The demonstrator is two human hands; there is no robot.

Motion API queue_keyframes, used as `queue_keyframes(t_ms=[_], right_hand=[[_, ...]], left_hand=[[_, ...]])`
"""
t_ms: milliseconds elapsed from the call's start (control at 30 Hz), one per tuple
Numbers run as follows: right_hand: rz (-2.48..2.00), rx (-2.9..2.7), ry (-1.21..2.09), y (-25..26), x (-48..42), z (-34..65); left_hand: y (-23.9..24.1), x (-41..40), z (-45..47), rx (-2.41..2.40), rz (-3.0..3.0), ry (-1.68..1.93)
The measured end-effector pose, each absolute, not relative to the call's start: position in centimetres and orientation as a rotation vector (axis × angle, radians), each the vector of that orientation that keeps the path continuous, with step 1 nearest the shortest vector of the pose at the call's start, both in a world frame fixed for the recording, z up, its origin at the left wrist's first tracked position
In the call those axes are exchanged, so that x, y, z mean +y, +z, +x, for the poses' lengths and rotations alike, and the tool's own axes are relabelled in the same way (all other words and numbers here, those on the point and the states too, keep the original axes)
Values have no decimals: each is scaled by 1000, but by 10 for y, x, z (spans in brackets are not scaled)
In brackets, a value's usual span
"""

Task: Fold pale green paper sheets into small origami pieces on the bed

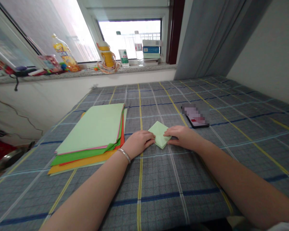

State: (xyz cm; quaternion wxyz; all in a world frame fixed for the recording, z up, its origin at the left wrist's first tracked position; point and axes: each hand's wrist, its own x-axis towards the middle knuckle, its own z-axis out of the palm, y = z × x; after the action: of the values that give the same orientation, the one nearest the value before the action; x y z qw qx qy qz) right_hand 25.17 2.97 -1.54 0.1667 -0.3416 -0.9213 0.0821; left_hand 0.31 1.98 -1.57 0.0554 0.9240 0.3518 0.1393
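A small folded piece of light green paper [159, 133] lies on the grey plaid cloth [159, 179] in the middle. My left hand [139, 142], with a silver bracelet on the wrist, has its fingers curled and pressed on the paper's left edge. My right hand [181, 136] pinches the paper's right corner with closed fingers. Both hands rest on the cloth on either side of the paper.
A stack of coloured paper sheets [93, 134], green on top with orange and pink beneath, lies to the left. A phone [195, 116] lies behind the right hand. Bottles [65, 53] and boxes [151, 50] stand on the windowsill. A grey curtain [207, 35] hangs at the right.
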Motion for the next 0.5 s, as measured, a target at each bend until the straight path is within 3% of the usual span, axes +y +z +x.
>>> queue_keyframes(t_ms=[267, 500], right_hand=[[-903, -2634, 229, -11, 23, 247], [-952, -2599, 121, -13, 20, 238]], left_hand=[[-12, 13, 13, 1266, 2928, 241], [-19, 14, 16, 1188, 2886, 478]])
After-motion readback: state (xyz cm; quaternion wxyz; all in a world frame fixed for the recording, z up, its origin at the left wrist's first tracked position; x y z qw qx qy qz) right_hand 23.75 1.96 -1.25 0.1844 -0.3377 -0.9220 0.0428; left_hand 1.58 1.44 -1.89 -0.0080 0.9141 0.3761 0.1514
